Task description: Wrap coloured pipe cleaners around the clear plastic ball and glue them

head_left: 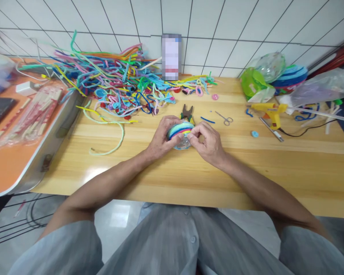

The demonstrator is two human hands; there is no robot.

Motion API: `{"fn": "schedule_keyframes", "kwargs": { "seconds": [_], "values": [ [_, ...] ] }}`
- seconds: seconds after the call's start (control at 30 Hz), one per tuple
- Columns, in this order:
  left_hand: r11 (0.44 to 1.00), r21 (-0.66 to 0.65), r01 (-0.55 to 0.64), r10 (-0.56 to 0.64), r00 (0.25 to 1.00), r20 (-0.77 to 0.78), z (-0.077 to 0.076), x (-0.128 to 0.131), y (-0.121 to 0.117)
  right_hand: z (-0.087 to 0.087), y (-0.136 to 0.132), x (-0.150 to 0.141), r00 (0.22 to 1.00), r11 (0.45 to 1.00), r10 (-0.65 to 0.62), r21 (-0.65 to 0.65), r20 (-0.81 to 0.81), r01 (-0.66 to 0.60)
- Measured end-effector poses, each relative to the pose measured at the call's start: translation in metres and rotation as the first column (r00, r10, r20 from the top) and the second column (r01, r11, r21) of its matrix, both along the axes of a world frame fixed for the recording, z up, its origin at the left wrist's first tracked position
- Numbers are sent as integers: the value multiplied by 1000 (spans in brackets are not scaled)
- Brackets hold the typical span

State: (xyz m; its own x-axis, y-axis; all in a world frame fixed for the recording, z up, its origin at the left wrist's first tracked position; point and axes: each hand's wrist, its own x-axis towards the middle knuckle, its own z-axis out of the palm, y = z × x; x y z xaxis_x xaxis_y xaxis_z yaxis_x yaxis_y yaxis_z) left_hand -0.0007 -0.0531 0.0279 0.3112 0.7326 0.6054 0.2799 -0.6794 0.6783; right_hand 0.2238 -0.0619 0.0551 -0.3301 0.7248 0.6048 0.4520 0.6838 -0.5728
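Observation:
My left hand (163, 138) is wrapped round the left side of a small rounded piece banded with pipe cleaners (181, 130) in mint, blue, pink and yellow. Its lower part looks like clear plastic. At the right end of the bands, my right hand (206, 142) is closed in a pinch; the fingertips hide exactly what lies between them. Just behind the piece lie pliers (186, 111) with dark jaws. A short blue pipe cleaner (207, 120) and small scissors (226, 119) rest to the right of them.
Tangled pipe cleaners (117, 80) fill the back left, near a phone (171, 57) against the tiled wall. A yellow glue gun (271, 111) with a cord sits right, before plastic-wrapped items (256, 82). An orange-topped table (14, 164) adjoins at left.

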Motion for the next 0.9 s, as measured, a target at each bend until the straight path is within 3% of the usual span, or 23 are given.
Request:
{"fn": "schedule_keyframes", "kwargs": {
  "seconds": [0.23, 0.53, 0.67, 0.9],
  "values": [
    [999, 41, -5, 6, 999, -44, 3, 0, -3, 6, -4, 1, 998, 995, -2, 100, 60, -4],
    [1000, -15, -17, 18, 998, 53, -1, 4, -6, 8, -9, 4, 998, 999, 34, 37, 50, -36],
    [1000, -17, -8, 9, 998, 68, -2, 4, -5, 6, -8, 4, 997, 996, 54, 72, 51, -58],
    [999, 50, 4, -4, 1000, -6, -7, 6, 1, 7, -7, 6, 998, 994, 39, 96, 40, -43]
  ]
}}
